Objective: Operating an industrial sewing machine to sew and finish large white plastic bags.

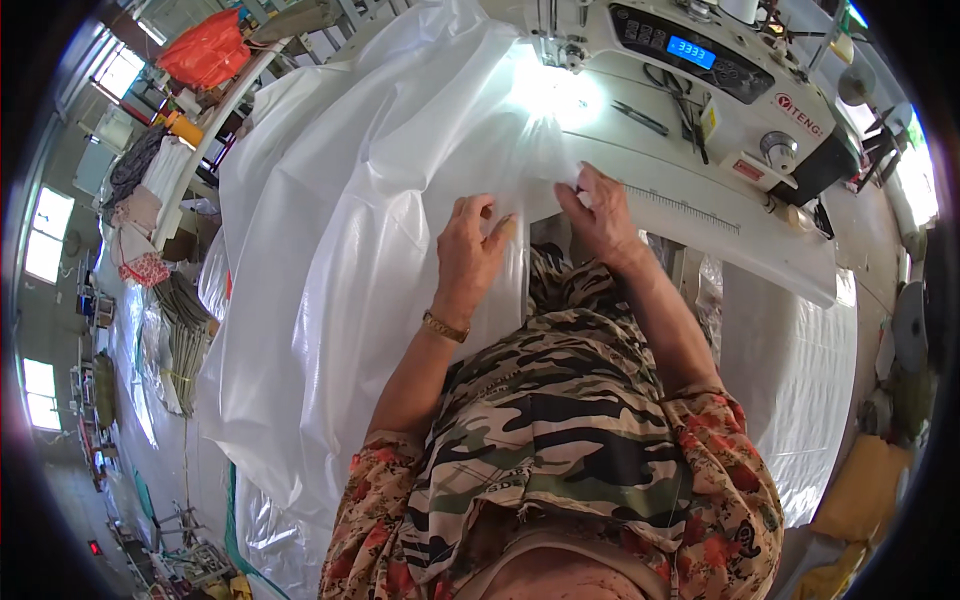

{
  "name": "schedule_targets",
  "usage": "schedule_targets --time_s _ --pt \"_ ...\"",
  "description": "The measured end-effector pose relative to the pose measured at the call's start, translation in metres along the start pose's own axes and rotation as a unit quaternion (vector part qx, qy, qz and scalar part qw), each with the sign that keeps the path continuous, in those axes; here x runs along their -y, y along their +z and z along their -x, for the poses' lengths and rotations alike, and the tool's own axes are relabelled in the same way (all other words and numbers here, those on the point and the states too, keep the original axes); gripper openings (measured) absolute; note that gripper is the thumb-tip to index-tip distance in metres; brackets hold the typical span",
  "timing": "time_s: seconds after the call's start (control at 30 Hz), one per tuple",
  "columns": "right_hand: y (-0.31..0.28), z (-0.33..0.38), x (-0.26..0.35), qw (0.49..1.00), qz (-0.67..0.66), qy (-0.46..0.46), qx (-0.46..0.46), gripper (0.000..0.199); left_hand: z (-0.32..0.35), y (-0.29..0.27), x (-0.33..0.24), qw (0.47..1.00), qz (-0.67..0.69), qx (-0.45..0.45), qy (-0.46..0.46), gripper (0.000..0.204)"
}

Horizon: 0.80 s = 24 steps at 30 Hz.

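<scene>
At the far left, a red-orange bag [203, 48] is seen set on a crowded shelf [215, 130], kept apart, it seems, from the sewing area. Next along, the broad white sheet [350, 200] is spread in long folds, its bulk hung down on the left, probably so that its weight is kept clear of the needle area; its upper end is brought in under the glare.

Over the sheet, the left hand [473, 250] is found half open: fingers bent, thumb and forefinger parted, no firm grip shown. Whether the sheet is touched by the fingertips cannot be told; the hand seems placed there for smoothing or steadying. In the middle, the lap is covered by a camouflage apron [560, 420], and above it a bright lamp [555, 95] is trained on the stitching area, presumably for a clear view.

Now the right hand [600, 210]: thumb and forefinger are brought close together, and the sheet's near edge appears to be pinched between them, likely for tension and line. Beyond it, tweezers [640, 118] and scissors [680, 90] are laid within easy reach, beneath the arm of the white sewing machine [740, 75].
</scene>
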State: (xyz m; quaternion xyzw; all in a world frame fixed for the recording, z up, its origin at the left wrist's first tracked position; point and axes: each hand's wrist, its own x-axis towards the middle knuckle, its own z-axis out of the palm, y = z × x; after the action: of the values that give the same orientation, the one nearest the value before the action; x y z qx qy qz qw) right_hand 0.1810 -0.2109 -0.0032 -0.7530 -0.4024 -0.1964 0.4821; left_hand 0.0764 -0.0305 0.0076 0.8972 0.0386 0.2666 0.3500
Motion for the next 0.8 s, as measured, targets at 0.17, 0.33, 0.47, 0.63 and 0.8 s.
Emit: schedule_targets --time_s 0.17,0.33,0.47,0.63,0.8 --pt "-0.005 0.013 0.014 0.996 0.0 0.074 0.05 0.017 -0.003 0.01 0.005 0.994 -0.01 0.073 -0.082 0.037" --pt "0.011 0.013 0.027 0.994 0.08 0.071 -0.031 0.02 -0.007 0.017 0.01 0.988 0.016 0.102 -0.111 0.029" --pt "0.02 0.008 0.032 0.993 0.064 0.032 -0.099 0.017 -0.014 0.018 0.006 0.982 0.159 0.026 -0.102 0.019" --pt "0.027 0.006 0.031 0.991 0.083 0.029 -0.104 0.013 -0.028 0.017 -0.005 0.983 0.176 -0.025 -0.043 0.017" --pt "0.03 0.001 0.028 0.99 0.075 0.016 -0.115 0.011 -0.038 0.014 -0.014 0.943 0.293 0.044 -0.154 0.017"
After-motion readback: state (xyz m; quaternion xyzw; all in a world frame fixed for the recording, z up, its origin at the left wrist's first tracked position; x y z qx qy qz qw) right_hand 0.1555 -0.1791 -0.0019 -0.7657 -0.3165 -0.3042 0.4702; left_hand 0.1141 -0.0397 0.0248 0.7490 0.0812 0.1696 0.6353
